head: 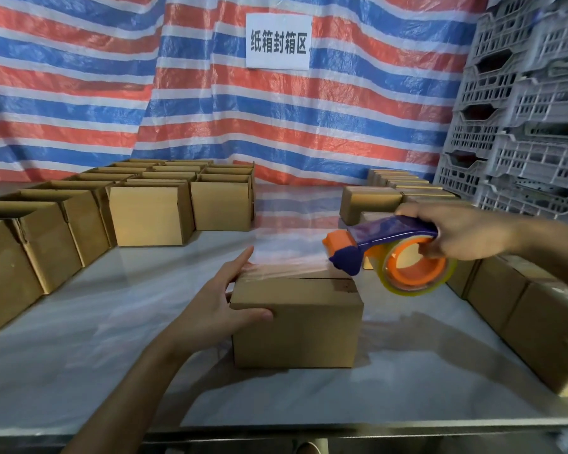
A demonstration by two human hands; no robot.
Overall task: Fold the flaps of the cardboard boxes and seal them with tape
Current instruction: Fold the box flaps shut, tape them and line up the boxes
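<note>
The closed cardboard box sits mid-surface. The left hand braces its left end, straight fingers pinning the clear tape. The right hand grips the tape dispenser above the right edge. If the pinning fingers slip, the taut strip could lift or wrinkle off the seam.

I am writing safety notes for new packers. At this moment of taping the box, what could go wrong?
1. The tape hangs stretched in air between the left hand and the tape dispenser; it may twist or wrinkle before touching the box.
2. It may land off the seam, leaving the box poorly sealed.
</note>
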